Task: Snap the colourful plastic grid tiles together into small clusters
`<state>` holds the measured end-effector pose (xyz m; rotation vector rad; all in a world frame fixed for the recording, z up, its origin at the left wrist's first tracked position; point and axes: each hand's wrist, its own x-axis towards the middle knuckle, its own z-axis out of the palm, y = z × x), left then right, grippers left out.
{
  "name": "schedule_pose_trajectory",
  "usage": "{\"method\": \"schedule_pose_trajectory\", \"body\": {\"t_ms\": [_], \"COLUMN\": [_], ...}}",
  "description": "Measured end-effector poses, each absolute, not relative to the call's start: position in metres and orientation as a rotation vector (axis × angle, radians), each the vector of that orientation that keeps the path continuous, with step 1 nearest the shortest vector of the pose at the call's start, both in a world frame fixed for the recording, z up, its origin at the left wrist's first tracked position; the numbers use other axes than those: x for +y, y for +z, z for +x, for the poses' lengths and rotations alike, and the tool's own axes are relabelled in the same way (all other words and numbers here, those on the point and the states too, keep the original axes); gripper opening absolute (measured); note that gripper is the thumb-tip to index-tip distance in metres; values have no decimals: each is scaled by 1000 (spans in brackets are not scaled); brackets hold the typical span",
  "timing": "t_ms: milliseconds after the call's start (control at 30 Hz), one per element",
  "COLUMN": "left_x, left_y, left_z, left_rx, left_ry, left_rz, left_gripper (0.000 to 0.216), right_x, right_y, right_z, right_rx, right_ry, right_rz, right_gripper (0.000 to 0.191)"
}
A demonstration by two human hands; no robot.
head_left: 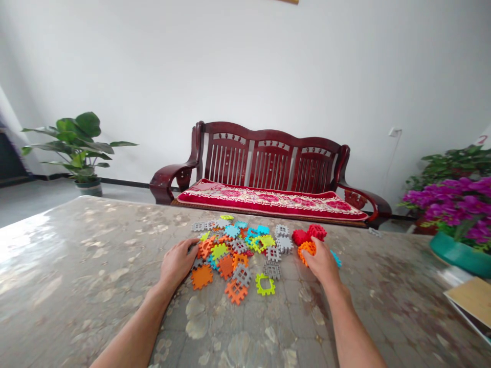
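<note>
A loose pile of flat interlocking toy tiles (pixel 226 258) in orange, grey, blue and yellow-green lies on the table in front of me. My left hand (pixel 180 260) rests at the pile's left edge, thumb and fingers apart, close to an orange tile (pixel 202 276); I see nothing held in it. On the right, my right hand (pixel 322 260) grips an orange cube (pixel 306 252) built from such tiles. Just behind it sit red cubes (pixel 300 236). A blue piece (pixel 336 258) shows partly beyond my right hand.
The table (pixel 238 342) has a shiny floral cover. Across it stands a dark red wooden bench (pixel 268 158) with a red patterned cushion. Purple flowers in a teal pot (pixel 458 254) and a flat brown item (pixel 470 301) are at the right. A potted plant (pixel 82 148) stands far left.
</note>
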<state>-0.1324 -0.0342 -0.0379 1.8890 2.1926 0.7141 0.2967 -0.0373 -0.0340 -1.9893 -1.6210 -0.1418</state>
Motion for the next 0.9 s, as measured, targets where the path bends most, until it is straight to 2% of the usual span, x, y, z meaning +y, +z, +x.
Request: {"method": "schedule_pose_trajectory", "body": {"t_ms": [400,567,733,900], "left_x": [-32,-32,-33,-34], "left_y": [-42,-43,-43,-42], "left_z": [-134,-134,-133,-132], "left_rx": [2180,2182,2189,2201], "left_ry": [721,740,754,758], "left_rz": [1893,1888,1890,1886], "left_gripper": [41,39,39,38], "right_x": [-34,-42,-46,-52], "right_y": [-41,-28,-8,-6], "right_z": [296,289,273,226], "right_rx": [-1632,-1610,-1594,-1809], "right_ry": [-189,-255,-320,-24], "right_rz": [-2033,-2088,-1929,-1643], "right_gripper": [57,58,41,27]}}
